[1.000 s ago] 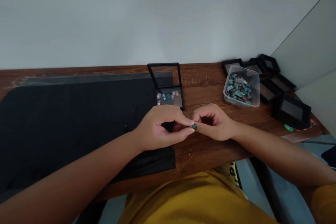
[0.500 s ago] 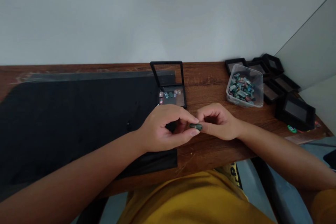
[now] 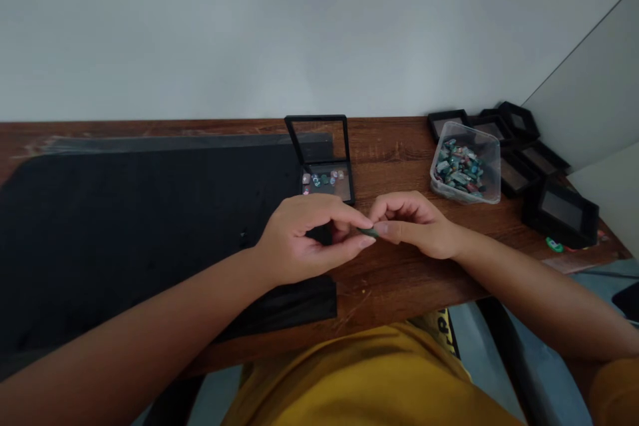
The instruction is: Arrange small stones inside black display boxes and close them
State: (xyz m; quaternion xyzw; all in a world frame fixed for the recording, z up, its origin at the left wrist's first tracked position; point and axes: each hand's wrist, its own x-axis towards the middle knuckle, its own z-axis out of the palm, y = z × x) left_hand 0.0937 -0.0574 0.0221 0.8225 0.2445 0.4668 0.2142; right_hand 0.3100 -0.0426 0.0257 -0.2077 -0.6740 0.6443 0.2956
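Note:
A small dark green stone (image 3: 368,231) is pinched between the fingertips of both hands above the table's front part. My left hand (image 3: 312,236) grips its left end between thumb and fingers. From the right, my right hand (image 3: 414,223) holds the other end, thumb and curled fingers together. Behind my left hand stands an open black frame case (image 3: 350,180), its lid raised, with several small pink, blue and green pieces in its lower half. The clear plastic tub (image 3: 492,170) at the right holds many green, blue and reddish stones.
A black mat (image 3: 150,226) covers the left of the wooden table (image 3: 394,153). Several black frames (image 3: 542,158) lie behind and right of the tub. One thicker black case (image 3: 562,213) sits near the right edge, beside a small green item (image 3: 554,244).
Both hands have risen slightly in the picture, and the stone has turned, so less of it shows between the fingertips.

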